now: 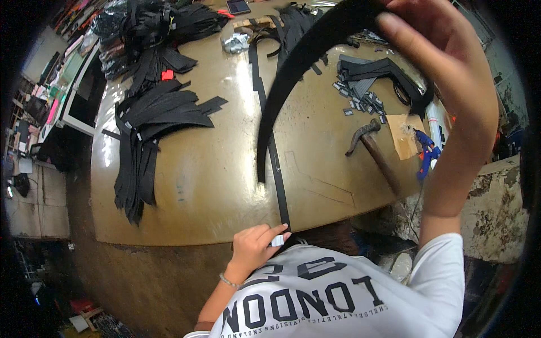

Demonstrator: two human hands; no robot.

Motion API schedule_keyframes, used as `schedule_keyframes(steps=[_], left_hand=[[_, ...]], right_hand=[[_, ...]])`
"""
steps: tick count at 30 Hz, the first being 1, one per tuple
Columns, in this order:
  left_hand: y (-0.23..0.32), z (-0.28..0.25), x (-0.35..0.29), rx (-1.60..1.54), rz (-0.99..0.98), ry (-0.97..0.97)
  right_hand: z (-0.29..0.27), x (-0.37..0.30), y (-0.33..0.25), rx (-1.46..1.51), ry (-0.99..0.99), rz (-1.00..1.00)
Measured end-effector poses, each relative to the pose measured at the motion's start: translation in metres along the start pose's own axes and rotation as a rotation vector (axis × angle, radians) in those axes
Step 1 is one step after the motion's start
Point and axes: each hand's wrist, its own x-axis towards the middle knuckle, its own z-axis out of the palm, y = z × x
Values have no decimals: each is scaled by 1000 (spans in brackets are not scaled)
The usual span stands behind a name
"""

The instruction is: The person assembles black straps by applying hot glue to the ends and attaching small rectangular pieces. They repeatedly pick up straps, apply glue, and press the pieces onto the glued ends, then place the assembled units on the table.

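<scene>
My right hand (437, 42) is raised at the upper right with a wide black strap (293, 65) pinched between thumb and fingers. The strap curves down to the left, its lower end near the middle of the worktable (220, 186). At the table's front edge, my left hand (252, 246) is closed on a small whitish label (276, 241). Its forefinger touches the near end of a narrow black strip (277, 188), which runs across the table away from me. Part of the right hand is cut off by the top of the view.
Bundles of black straps (160, 115) lie at left. On the right are more straps (375, 69), scattered small labels (363, 101), a hammer (375, 146), a brown sheet (400, 138) and a blue glue gun (426, 152). A phone (238, 7) lies at the far edge.
</scene>
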Motion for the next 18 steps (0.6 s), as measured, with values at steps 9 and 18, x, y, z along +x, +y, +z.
schedule_keyframes(steps=[9,18], left_hand=[[2,-1,0,-38,-4,5],[-2,4,-3,24,3,-2]], right_hand=[[189,-101,34,249,-154,514],[230,-145,73,23,97,254]])
